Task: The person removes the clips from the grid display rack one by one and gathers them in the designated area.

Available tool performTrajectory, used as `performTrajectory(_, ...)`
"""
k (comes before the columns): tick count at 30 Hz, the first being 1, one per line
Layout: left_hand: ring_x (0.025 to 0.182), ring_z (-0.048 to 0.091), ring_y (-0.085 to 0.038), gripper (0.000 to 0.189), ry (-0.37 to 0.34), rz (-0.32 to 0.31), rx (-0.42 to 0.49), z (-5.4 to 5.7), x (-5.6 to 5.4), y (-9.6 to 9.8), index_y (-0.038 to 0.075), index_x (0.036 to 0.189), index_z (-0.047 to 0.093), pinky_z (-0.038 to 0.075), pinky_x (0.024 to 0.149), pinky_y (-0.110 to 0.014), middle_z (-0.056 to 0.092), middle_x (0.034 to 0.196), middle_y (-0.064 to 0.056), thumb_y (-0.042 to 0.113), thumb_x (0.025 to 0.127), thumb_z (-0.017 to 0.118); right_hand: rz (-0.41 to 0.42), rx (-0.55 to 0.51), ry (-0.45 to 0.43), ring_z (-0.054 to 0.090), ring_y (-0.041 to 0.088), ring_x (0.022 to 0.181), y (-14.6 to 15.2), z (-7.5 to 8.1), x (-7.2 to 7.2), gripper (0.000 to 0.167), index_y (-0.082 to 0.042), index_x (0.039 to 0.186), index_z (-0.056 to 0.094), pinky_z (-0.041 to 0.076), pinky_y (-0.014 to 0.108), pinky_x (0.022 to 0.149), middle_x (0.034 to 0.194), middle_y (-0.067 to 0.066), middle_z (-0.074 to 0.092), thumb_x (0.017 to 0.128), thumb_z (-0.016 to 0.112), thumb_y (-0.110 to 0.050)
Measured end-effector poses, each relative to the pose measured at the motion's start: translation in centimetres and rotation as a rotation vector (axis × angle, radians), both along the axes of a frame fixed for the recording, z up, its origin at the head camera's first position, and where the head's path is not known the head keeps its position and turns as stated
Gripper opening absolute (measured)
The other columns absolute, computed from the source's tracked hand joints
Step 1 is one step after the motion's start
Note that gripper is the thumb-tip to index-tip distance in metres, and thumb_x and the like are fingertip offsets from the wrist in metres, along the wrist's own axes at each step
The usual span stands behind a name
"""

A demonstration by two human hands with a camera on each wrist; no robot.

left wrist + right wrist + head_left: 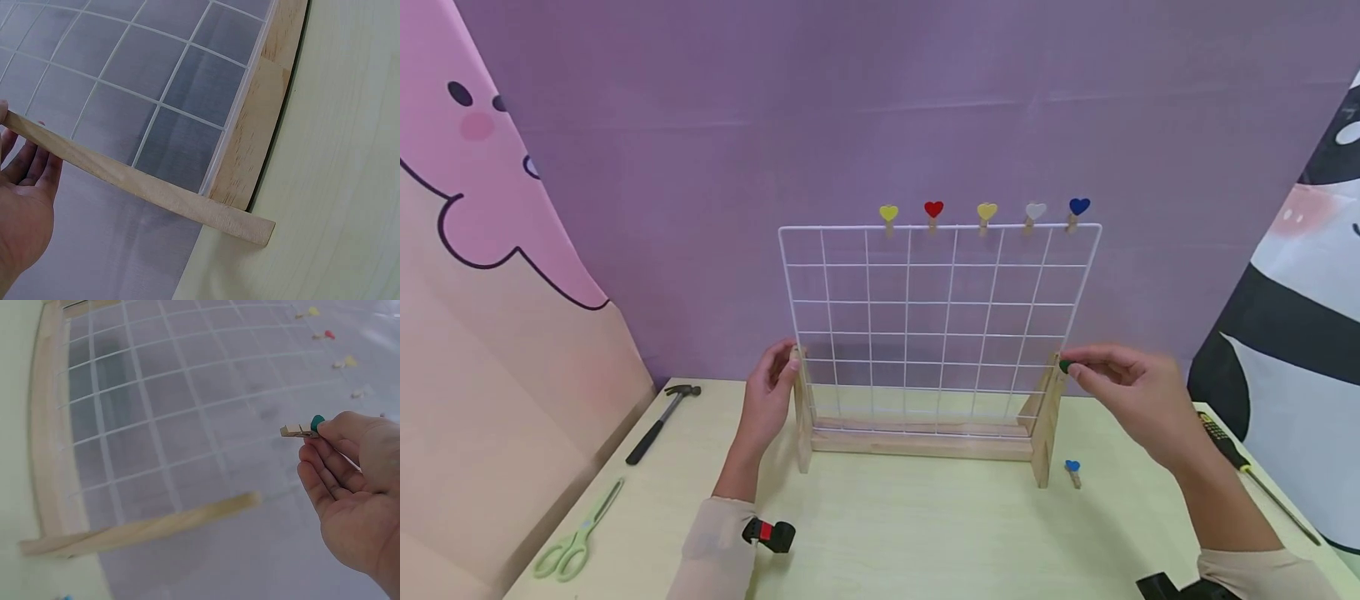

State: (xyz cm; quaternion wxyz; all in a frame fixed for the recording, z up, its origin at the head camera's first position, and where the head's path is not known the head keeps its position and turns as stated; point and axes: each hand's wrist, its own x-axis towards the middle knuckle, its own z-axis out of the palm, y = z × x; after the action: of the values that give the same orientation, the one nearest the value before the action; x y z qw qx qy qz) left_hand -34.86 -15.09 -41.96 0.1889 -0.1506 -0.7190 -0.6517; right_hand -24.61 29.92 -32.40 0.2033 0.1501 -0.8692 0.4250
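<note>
A white wire grid point(948, 335) stands upright in a wooden stand point(925, 446). My left hand point(765, 407) grips the stand's left side post point(156, 189) near its top, thumb in front. In my right hand point(1138, 402), thumb and fingertips pinch a small wooden clothespin point(300, 430) with a green top. It is held beside the right side post point(1047, 437), its jaws pointing toward the grid. Along the top wire sit several heart clothespins: yellow point(889, 214), red point(933, 208), another yellow point(987, 212), white point(1035, 212) and blue point(1079, 207).
Right of the stand, a loose blue heart clothespin point(1072, 471) lies on the table point(925, 525). A hammer point(662, 423) and green scissors point(578, 533) lie at the left. Along the right edge lies a black and yellow screwdriver point(1225, 437). A purple backdrop point(820, 108) hangs behind.
</note>
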Motion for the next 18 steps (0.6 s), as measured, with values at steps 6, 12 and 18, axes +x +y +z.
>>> performTrajectory(6, 0.121, 0.058, -0.008, 0.038, 0.009, 0.002, -0.010, 0.0, -0.1, -0.1, 0.005, 0.144, 0.052, 0.046, 0.100, -0.009, 0.063, 0.139, -0.021, 0.015, 0.107, 0.056, -0.046, 0.012, -0.072, 0.064, -0.012, 0.097, 1.8, -3.6, 0.5, 0.026, -0.007, 0.123, 0.073, 0.051, 0.009, 0.077, 0.103, -0.027, 0.071, 0.101, 0.068, -0.020)
performTrajectory(12, 0.125, 0.057, -0.014, 0.038, -0.004, 0.016, -0.036, 0.1, 0.0, 0.0, 0.008, 0.145, 0.052, 0.045, 0.101, -0.008, 0.063, 0.139, -0.017, 0.017, 0.108, 0.056, -0.085, 0.027, -0.077, 0.061, -0.017, 0.096, 3.1, -6.1, 0.8, 0.023, -0.006, 0.119, 0.075, 0.052, 0.007, 0.076, 0.102, -0.029, 0.070, 0.100, 0.070, -0.017)
performTrajectory(18, 0.128, 0.056, -0.020, 0.039, -0.008, 0.012, -0.027, 0.1, 0.1, -0.1, 0.006, 0.145, 0.051, 0.045, 0.101, -0.008, 0.063, 0.139, -0.017, 0.016, 0.108, 0.055, -0.089, 0.017, -0.100, 0.061, -0.019, 0.096, 4.2, -7.9, 0.7, 0.021, -0.005, 0.118, 0.075, 0.051, 0.006, 0.077, 0.101, -0.026, 0.073, 0.099, 0.070, -0.015)
